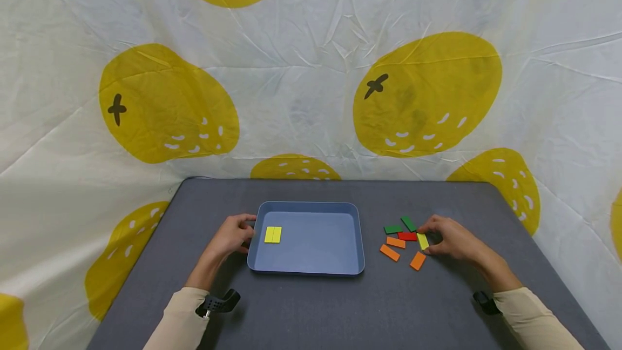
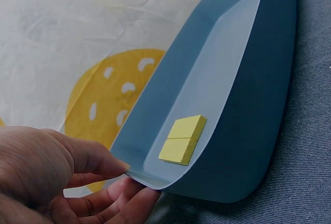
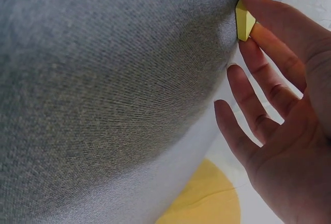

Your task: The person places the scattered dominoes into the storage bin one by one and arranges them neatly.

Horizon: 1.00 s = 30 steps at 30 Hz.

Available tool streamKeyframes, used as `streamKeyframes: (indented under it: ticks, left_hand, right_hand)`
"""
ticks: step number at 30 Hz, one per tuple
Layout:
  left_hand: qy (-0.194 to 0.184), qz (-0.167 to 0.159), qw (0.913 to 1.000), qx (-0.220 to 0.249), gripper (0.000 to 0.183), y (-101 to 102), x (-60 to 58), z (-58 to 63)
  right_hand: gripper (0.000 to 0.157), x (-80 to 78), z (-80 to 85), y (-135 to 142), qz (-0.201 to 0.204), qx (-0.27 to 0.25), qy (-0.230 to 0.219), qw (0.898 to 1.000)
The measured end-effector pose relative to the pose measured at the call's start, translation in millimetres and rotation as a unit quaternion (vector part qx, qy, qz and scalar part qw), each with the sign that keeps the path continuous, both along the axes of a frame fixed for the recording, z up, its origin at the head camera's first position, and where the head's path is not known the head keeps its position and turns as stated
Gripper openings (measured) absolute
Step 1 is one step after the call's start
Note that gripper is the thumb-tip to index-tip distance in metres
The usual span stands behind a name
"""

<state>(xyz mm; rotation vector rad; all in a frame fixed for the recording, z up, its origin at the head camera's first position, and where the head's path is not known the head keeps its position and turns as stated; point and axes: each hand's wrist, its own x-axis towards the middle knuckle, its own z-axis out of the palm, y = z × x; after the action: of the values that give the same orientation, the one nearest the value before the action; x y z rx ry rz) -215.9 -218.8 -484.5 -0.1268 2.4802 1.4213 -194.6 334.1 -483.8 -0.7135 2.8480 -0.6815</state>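
A blue-grey tray (image 1: 318, 244) lies on the table, and my left hand (image 1: 230, 237) holds its left edge. The left wrist view shows the thumb on the rim (image 2: 150, 179) and the other fingers against the outside. Two flat yellow blocks (image 2: 179, 150) lie side by side in the tray, near its left end. To the right of the tray, my right hand (image 1: 454, 237) pinches another yellow block (image 1: 423, 241) between thumb and fingers. In the right wrist view that yellow block (image 3: 243, 21) is at the fingertips, while the remaining fingers are spread.
Beside the right hand lie a red block (image 1: 407, 236), two green blocks, one of them (image 1: 393, 229) nearer the tray, and three orange blocks, one (image 1: 418, 261) closest to me. A grey cloth-covered table (image 1: 311, 307) bears everything. Behind it hangs a lemon-patterned curtain (image 1: 301, 107).
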Motion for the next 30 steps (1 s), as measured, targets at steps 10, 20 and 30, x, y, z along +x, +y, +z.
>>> streamKeyframes:
  ticks: [10,20,30]
  left_hand:
    - [0.001,0.001,1.0,0.002,0.048,0.7,0.8,0.7]
    - [-0.001,-0.01,0.9999,0.006,0.047,-1.7,1.5,2.3]
    - [0.003,-0.008,1.0,0.003,0.048,-1.2,0.8,1.4]
  right_hand:
    - [0.041,-0.3,3.1,4.0,-0.012,0.014,0.001,1.0]
    - [0.04,3.0,19.6,-5.1,-0.006,0.003,0.033,0.999]
    - [0.042,-1.0,31.4,-26.3,-0.01,-0.005,0.016,1.0]
